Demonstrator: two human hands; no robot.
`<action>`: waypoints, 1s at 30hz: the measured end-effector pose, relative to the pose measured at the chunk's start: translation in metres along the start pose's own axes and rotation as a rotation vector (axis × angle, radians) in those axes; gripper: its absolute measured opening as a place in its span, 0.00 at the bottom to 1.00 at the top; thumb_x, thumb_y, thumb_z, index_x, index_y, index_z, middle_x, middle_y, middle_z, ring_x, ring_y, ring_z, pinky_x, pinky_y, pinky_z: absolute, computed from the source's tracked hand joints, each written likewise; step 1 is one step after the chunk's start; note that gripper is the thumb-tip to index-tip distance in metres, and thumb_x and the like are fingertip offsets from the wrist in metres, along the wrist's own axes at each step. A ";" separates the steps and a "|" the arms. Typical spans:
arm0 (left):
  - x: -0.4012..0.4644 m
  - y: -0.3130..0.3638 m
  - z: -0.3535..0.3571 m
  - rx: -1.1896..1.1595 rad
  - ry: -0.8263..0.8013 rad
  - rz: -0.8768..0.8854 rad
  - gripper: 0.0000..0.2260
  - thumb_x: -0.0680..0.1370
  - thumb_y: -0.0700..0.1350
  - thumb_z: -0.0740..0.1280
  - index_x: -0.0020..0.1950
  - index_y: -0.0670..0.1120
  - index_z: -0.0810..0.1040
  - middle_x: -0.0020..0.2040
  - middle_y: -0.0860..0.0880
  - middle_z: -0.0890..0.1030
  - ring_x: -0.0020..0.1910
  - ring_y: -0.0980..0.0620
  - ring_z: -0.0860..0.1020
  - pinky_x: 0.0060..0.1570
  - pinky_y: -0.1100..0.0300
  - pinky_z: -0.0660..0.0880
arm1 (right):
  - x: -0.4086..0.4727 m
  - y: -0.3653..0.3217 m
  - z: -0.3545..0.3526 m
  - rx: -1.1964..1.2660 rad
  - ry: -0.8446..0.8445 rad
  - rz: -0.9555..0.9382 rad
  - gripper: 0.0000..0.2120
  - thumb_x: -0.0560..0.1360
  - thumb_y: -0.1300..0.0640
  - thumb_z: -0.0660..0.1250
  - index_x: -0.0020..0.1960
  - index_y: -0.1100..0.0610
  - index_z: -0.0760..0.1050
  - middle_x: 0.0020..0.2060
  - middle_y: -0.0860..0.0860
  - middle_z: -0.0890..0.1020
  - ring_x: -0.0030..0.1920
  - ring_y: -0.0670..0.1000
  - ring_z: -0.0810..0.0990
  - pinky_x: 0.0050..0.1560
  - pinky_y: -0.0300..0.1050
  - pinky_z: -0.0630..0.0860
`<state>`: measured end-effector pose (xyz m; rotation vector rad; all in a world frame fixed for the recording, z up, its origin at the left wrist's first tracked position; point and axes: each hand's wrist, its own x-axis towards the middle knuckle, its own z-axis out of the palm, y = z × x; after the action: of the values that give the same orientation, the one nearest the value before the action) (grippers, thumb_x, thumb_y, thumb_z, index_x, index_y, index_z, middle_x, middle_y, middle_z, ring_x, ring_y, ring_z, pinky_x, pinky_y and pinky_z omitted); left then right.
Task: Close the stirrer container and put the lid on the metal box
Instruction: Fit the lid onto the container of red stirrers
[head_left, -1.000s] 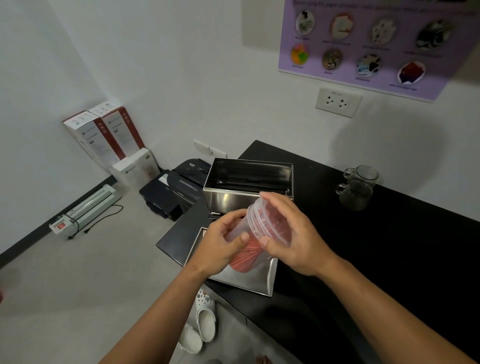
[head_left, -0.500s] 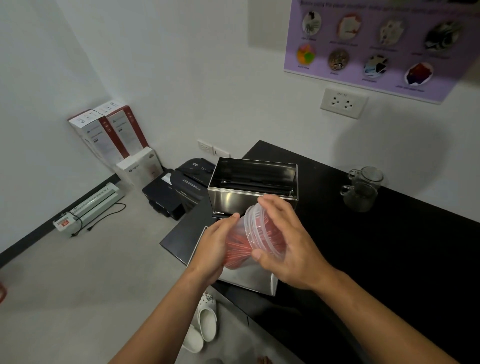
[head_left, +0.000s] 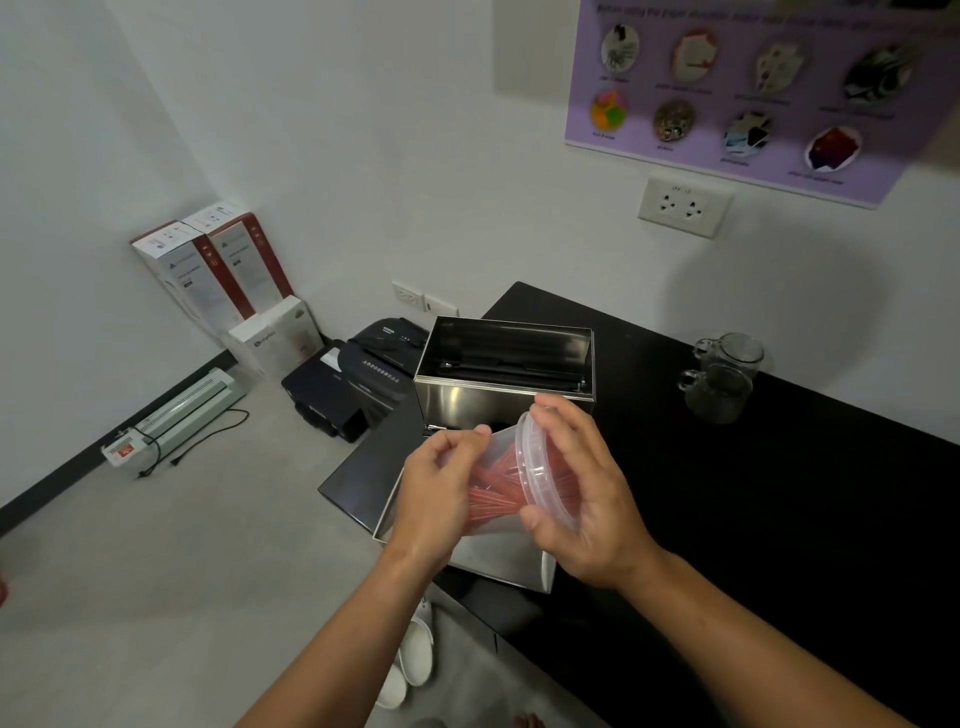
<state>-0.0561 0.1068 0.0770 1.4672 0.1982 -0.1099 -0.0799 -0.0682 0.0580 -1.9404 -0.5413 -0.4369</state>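
I hold a clear plastic stirrer container (head_left: 501, 486), full of red stirrers and tipped on its side, above the table's near left corner. My left hand (head_left: 439, 491) grips its body. My right hand (head_left: 584, 499) covers its round clear lid (head_left: 540, 470) and presses it onto the mouth. Behind the hands stands the open metal box (head_left: 498, 402), with dark items lying inside. The box's flat metal lid (head_left: 498, 558) lies on the table under the container, mostly hidden by my hands.
The black table (head_left: 753, 519) runs to the right. Two glass mugs (head_left: 719, 379) stand near the wall. On the floor to the left are a black shredder (head_left: 358, 379), cardboard boxes (head_left: 223, 275), a laminator (head_left: 176, 415) and white slippers (head_left: 410, 660).
The container has tipped further onto its side and moved slightly right. My right hand has slid round the lid's rim. The camera view has shifted a little.
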 end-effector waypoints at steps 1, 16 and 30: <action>-0.002 -0.002 0.002 -0.002 0.026 0.039 0.16 0.73 0.56 0.73 0.46 0.43 0.85 0.37 0.50 0.86 0.37 0.53 0.84 0.40 0.59 0.80 | -0.001 -0.001 0.002 0.024 0.025 0.028 0.37 0.78 0.36 0.65 0.79 0.57 0.64 0.77 0.59 0.66 0.78 0.61 0.66 0.72 0.65 0.70; -0.006 0.006 -0.001 -0.267 -0.025 -0.177 0.23 0.77 0.59 0.69 0.61 0.43 0.83 0.60 0.33 0.84 0.55 0.37 0.83 0.66 0.30 0.75 | 0.017 -0.019 -0.012 0.014 -0.010 0.131 0.36 0.73 0.45 0.71 0.79 0.51 0.66 0.77 0.53 0.68 0.79 0.52 0.66 0.75 0.57 0.69; -0.007 -0.001 0.006 -0.229 0.065 -0.083 0.12 0.80 0.50 0.70 0.49 0.41 0.84 0.42 0.41 0.86 0.41 0.43 0.85 0.48 0.46 0.81 | 0.012 -0.016 0.000 0.044 0.074 0.016 0.36 0.78 0.36 0.64 0.77 0.60 0.69 0.75 0.60 0.71 0.77 0.59 0.69 0.73 0.62 0.69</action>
<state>-0.0630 0.1005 0.0785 1.2358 0.3148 -0.1036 -0.0787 -0.0604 0.0760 -1.8781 -0.4838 -0.4809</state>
